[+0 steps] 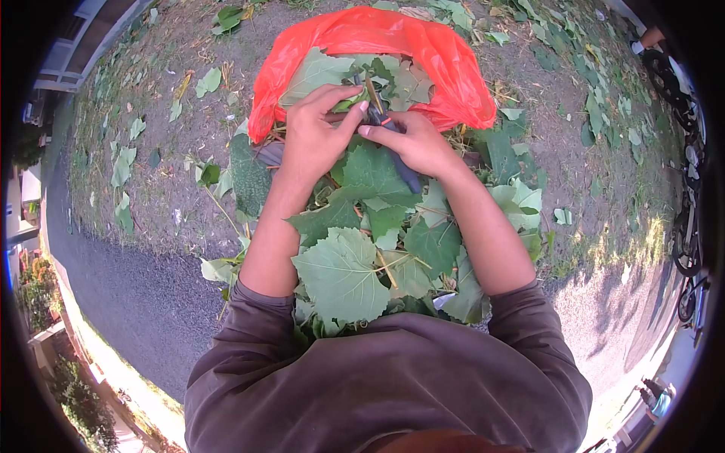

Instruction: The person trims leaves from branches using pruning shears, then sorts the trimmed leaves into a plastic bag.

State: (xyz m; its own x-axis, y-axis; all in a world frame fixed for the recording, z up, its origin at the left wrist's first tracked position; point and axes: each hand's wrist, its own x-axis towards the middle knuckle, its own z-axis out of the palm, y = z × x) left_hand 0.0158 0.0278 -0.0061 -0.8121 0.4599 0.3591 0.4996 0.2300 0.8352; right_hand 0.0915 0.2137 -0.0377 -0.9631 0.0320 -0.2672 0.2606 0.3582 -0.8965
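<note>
My right hand [419, 143] is closed around dark-handled pruning shears [406, 172], whose blade points up and away from me. My left hand [317, 132] pinches a green leaf [350, 100] close beside the shears' blade; its stem is partly hidden by the fingers. Just beyond both hands, a red plastic bag [362, 29] lies with its mouth facing me. Large leaves sit inside it, one pale leaf [313, 78] at the left of the opening. Between my forearms is a heap of broad cut leaves, with a big light-green leaf [343, 275] on top.
More leaves [123, 166] are scattered over the bare soil and grass [189, 128] around the bag. Grey asphalt [143, 302] runs along the near left. At the far right edge stand bicycles [683, 219], with part of another person [649, 38] above them.
</note>
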